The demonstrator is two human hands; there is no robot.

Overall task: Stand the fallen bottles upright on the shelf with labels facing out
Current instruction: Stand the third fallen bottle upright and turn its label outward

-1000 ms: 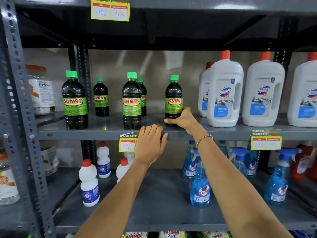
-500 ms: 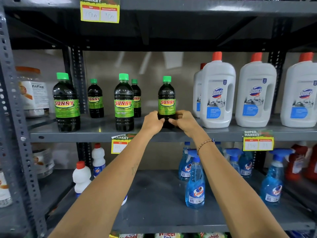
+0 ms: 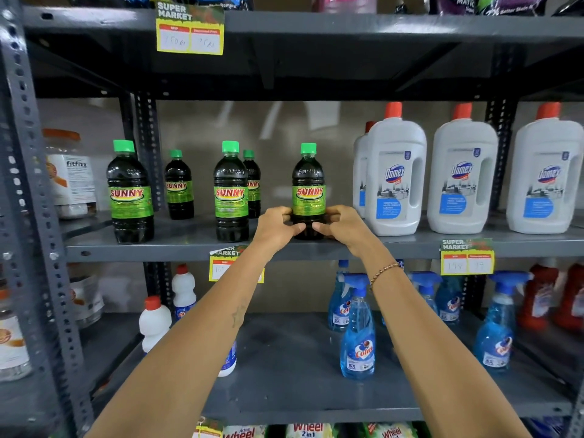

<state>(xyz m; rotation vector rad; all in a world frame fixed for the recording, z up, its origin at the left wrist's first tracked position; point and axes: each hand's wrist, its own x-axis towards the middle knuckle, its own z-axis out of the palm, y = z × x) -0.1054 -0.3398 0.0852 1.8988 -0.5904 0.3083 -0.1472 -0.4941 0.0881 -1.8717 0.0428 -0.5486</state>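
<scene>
A dark Sunny bottle with a green cap stands upright on the grey middle shelf, its label facing out. My left hand grips its base from the left and my right hand grips it from the right. Several more Sunny bottles stand upright to the left: one at the front left, one in the middle, and two smaller-looking ones further back. All show their labels.
White Domex jugs with orange caps stand close to the right of the held bottle. Blue Colin spray bottles and small white bottles fill the shelf below. A perforated steel post rises at the left. Price tags hang on shelf edges.
My left hand rose from the shelf edge and closed on the bottle's base beside my right hand. The view has moved closer to the shelf.
</scene>
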